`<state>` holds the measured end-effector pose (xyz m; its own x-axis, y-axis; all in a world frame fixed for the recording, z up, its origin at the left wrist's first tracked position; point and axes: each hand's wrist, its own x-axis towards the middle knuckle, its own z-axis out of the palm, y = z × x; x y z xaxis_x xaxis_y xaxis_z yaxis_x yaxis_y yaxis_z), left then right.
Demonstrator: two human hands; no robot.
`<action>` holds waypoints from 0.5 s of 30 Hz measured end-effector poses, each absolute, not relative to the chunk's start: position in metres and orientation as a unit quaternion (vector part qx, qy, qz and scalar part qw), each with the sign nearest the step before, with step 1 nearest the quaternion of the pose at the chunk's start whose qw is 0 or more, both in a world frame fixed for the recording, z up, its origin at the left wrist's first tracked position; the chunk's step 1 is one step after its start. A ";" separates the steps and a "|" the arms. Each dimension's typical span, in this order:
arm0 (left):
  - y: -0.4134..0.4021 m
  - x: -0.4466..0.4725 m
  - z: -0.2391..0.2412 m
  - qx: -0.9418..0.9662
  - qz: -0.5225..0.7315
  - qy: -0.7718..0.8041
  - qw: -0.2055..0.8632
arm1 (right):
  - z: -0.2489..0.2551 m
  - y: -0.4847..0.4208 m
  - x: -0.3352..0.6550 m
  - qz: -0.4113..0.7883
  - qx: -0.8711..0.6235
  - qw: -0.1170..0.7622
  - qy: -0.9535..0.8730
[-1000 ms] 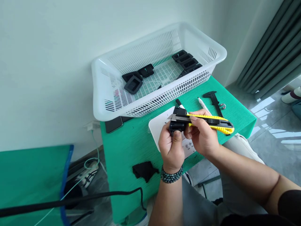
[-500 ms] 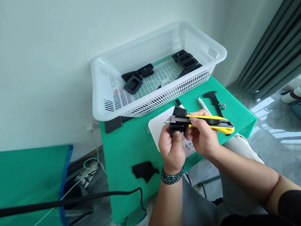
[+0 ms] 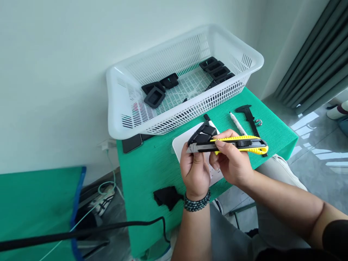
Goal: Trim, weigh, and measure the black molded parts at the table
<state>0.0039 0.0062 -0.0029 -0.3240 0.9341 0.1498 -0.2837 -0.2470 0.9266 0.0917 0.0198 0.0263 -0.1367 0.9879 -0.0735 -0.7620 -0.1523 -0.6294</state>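
Held up over the white scale (image 3: 179,145), a black plastic part (image 3: 201,132) is gripped by my left hand (image 3: 196,174), thumb towards me and fingers behind it. My right hand (image 3: 234,161) is closed round a yellow and black utility knife (image 3: 240,144). The blade is out and points left, lying across the near side of the part, close to my left thumb and fingertips. Whether its edge touches the part I cannot tell. The fingers behind the part are mostly hidden.
Behind stands a white plastic basket (image 3: 185,112) with several black parts (image 3: 154,97). To the right lie a white pen (image 3: 237,123), a black caliper (image 3: 248,115) and a small metal piece (image 3: 259,122). A black cloth (image 3: 168,197) and a phone (image 3: 132,143) lie left on the green table (image 3: 146,166).
The black part has been turned and tilted in my left hand. The knife has shifted slightly left and down, its blade now lower across the part's near side.
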 end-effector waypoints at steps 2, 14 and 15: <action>0.007 0.002 -0.001 0.359 0.713 0.401 0.449 | 0.027 0.023 0.095 0.708 -0.254 0.620 -0.223; 0.004 -0.015 0.005 0.223 0.698 0.357 0.580 | 0.022 0.033 0.103 0.660 -0.286 0.652 -0.239; 0.004 -0.016 0.005 0.219 0.697 0.356 0.582 | 0.022 0.034 0.104 0.657 -0.285 0.655 -0.242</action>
